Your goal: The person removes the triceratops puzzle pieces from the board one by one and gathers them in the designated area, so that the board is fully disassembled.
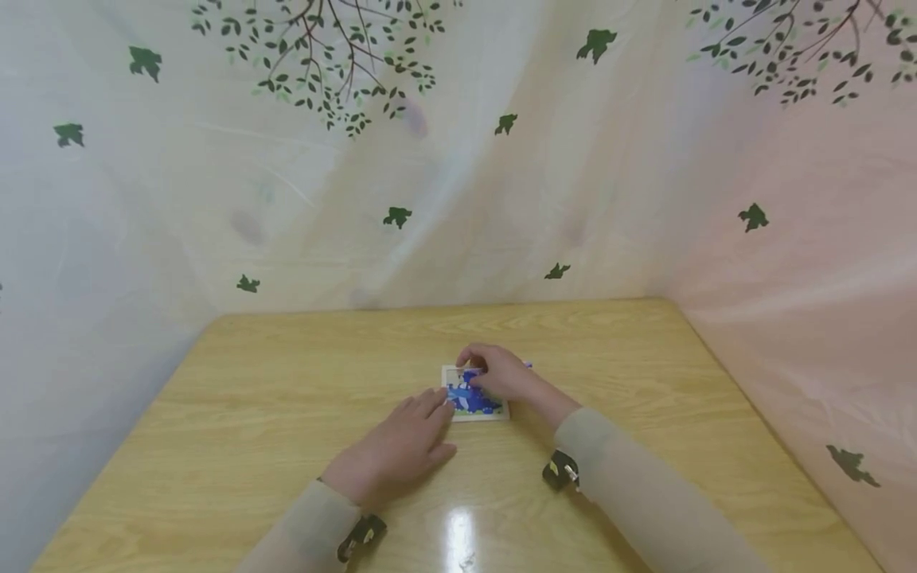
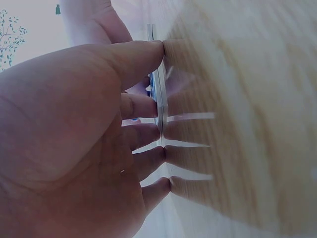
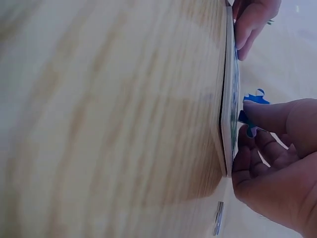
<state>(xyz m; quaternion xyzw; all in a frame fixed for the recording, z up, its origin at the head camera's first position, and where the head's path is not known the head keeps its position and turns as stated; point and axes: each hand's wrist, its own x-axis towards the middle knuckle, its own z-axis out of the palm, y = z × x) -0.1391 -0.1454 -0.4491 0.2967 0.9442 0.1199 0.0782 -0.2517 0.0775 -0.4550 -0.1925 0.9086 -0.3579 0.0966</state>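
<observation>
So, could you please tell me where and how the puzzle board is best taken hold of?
The puzzle board is probably best pinched at the middle of its near rim, coming in low from the person's side: it lies flat and thin on the table, and that stretch is uncovered.

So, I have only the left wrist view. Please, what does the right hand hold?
Observer: In the right wrist view, the right hand pinches a blue jigsaw piece.
Operator: Thank you. And which picture is under that hand?
Observer: The head view shows a framed jigsaw puzzle with a mostly blue figure on it.
Operator: Is anything else lying nearby?
Observer: Yes. In the right wrist view, a small flat item, maybe a loose piece, lies on the table, apart from the puzzle.
</observation>
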